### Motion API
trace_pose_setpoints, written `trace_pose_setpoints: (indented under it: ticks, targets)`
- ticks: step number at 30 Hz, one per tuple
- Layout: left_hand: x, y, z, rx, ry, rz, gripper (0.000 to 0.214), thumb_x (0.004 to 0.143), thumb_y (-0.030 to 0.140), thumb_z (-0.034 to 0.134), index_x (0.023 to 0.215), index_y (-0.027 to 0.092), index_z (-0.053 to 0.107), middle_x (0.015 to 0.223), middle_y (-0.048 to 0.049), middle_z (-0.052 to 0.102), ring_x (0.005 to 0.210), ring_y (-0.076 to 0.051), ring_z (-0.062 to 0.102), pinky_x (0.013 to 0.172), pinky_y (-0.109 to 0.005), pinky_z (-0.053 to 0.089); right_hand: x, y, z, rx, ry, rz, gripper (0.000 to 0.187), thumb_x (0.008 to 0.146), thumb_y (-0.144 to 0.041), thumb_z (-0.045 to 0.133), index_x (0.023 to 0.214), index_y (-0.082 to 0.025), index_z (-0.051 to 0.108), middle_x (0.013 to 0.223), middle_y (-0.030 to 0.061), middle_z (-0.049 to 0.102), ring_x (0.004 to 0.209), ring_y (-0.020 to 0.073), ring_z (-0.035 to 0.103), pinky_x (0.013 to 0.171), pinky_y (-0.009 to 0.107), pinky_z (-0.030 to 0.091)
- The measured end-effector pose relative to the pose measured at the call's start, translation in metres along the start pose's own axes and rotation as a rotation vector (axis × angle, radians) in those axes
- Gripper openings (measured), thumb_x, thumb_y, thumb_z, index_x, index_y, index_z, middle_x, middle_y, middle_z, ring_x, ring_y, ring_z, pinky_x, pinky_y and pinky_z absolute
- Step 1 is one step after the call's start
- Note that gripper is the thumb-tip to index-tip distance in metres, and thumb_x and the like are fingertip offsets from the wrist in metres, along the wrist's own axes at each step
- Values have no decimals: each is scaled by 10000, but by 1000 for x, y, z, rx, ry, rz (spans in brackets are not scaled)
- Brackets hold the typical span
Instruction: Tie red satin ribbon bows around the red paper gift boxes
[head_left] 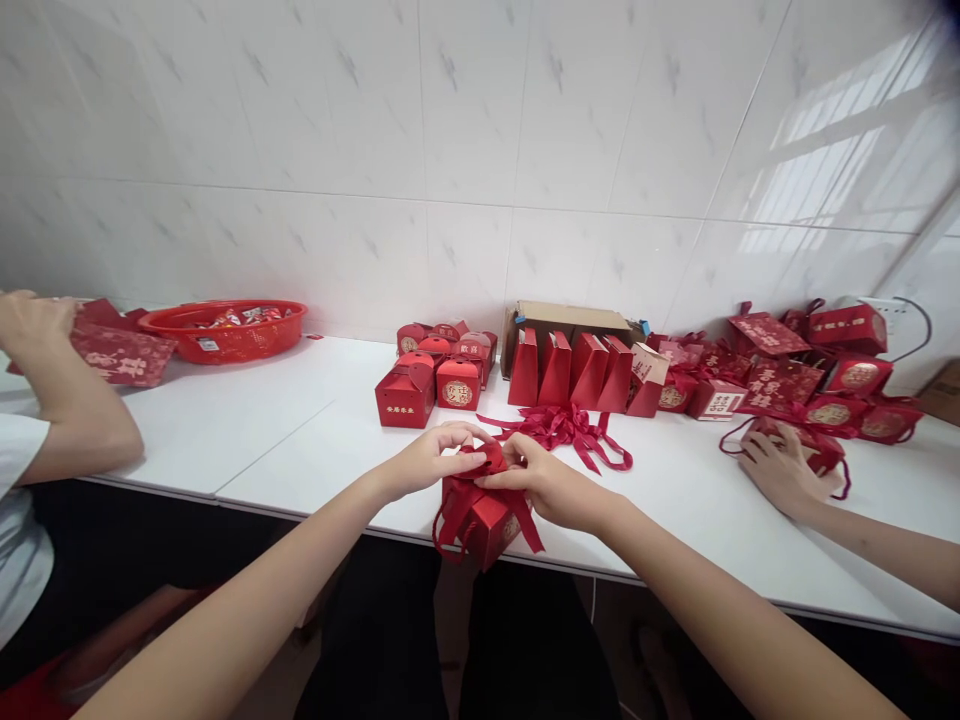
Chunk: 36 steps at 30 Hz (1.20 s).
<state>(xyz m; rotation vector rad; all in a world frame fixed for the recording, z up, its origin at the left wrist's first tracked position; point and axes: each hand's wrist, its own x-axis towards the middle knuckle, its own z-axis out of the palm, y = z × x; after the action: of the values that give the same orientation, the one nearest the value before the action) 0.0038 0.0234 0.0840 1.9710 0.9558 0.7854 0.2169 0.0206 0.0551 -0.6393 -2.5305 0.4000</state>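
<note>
A red gift box (491, 535) with a cord handle stands at the table's front edge, close to my body. Dark red ribbon (534, 528) is wrapped over its top, with loose ends hanging down the sides. My left hand (439, 462) pinches the ribbon from the left, fingers closed over the bow. From the right, my right hand (551, 484) grips the ribbon between thumb and fingers. Both hands meet just above the box's lid. Behind them lies a loose heap of red ribbons (559, 428).
Small red boxes (406, 395) stand behind my hands, beside a row of folded red boxes (553, 370) and a cardboard box (574, 315). A red basin (225, 335) of wrapped sweets sits left. Finished-looking boxes (780, 385) pile up right. Co-workers' hands (787, 465) are on both sides.
</note>
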Motion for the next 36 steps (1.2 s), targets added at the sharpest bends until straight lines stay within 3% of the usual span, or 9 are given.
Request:
trace_pose_setpoints:
  ticks: [4, 6, 10, 13, 19, 25, 30, 36]
  targets:
    - [4, -3, 10, 24, 53, -8, 238, 743, 374, 615, 844, 165, 668, 985, -73, 651, 930, -211, 587, 842, -332, 447, 0, 1, -2, -68, -26, -36, 384, 839, -64, 464, 1120, -268, 628, 940, 47, 425, 880, 162, 438, 755, 306, 437]
    - [5, -4, 15, 10, 90, -35, 221, 734, 368, 619, 798, 162, 667, 945, -69, 665, 891, -211, 599, 811, -327, 455, 0, 2, -3, -45, -4, -43, 393, 842, -49, 434, 1105, -270, 626, 930, 40, 429, 872, 153, 452, 745, 287, 443]
    - [4, -4, 20, 6, 156, -67, 228, 701, 397, 650, 725, 170, 664, 931, -65, 682, 918, -230, 602, 828, -336, 445, -1, 4, -1, 83, 207, -25, 301, 879, -90, 377, 1096, -206, 549, 936, 52, 506, 846, 142, 509, 742, 284, 463]
    - [2, -3, 21, 14, 162, -77, 253, 704, 424, 644, 722, 173, 675, 933, -73, 689, 957, -247, 595, 856, -357, 433, -2, 6, 0, 127, 321, 54, 212, 872, -173, 467, 1082, -189, 489, 928, 58, 577, 826, 150, 549, 725, 296, 472]
    - [0, -5, 20, 35, 187, -62, 216, 690, 387, 663, 729, 176, 684, 971, -73, 684, 1000, -247, 577, 874, -371, 429, -3, 6, -3, 67, 226, 89, 166, 825, -253, 583, 978, -189, 588, 925, 63, 647, 823, 160, 584, 717, 290, 466]
    - [-1, -6, 21, 12, 189, -27, 203, 672, 374, 695, 710, 181, 643, 923, -67, 681, 1077, -250, 554, 931, -378, 414, 0, 7, -1, 59, 324, 121, 152, 817, -189, 581, 951, -181, 653, 886, 69, 682, 766, 152, 599, 671, 276, 468]
    - [-2, -8, 24, -25, 201, -38, 222, 671, 374, 696, 683, 177, 595, 836, -57, 685, 1076, -264, 565, 935, -403, 418, 1, 9, -1, 141, 400, 229, 194, 763, -251, 650, 943, -190, 685, 847, 59, 709, 718, 157, 633, 646, 276, 490]
    - [-6, -12, 24, -54, 214, -46, 219, 646, 343, 717, 671, 177, 576, 961, -57, 682, 1085, -245, 568, 955, -376, 412, -6, 11, -2, 220, 398, 325, 235, 731, -297, 679, 940, -191, 688, 706, 34, 707, 644, 170, 643, 649, 297, 505]
